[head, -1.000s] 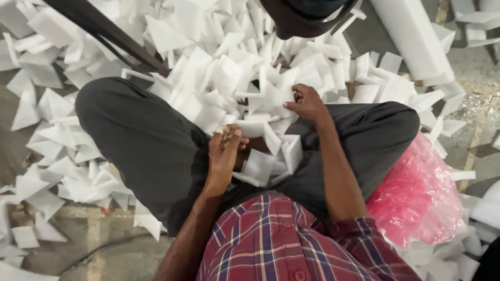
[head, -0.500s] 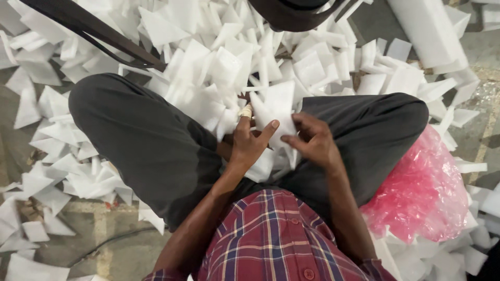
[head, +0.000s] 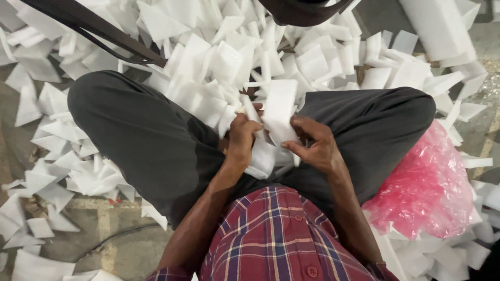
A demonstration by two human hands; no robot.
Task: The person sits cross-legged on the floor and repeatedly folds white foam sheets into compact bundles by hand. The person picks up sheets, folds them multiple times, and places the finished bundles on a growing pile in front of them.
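At the centre of the frame, the left hand (head: 242, 143) and the right hand (head: 315, 145) both close their fingers on 1 flat white rectangular foam sheet (head: 278, 112), held upright over the lap, the left pinching its lower left edge, the right its lower right edge. Under the hands, a few more white foam pieces (head: 263, 158) lie in the lap between the dark grey trouser legs (head: 140, 140). A large heap of loose white foam offcuts (head: 219, 47) fills the upper half and left side of the frame, so by the look of it most pieces remain unhandled. A crumpled pink plastic bag (head: 427, 187) sits at the right, beside the knee.
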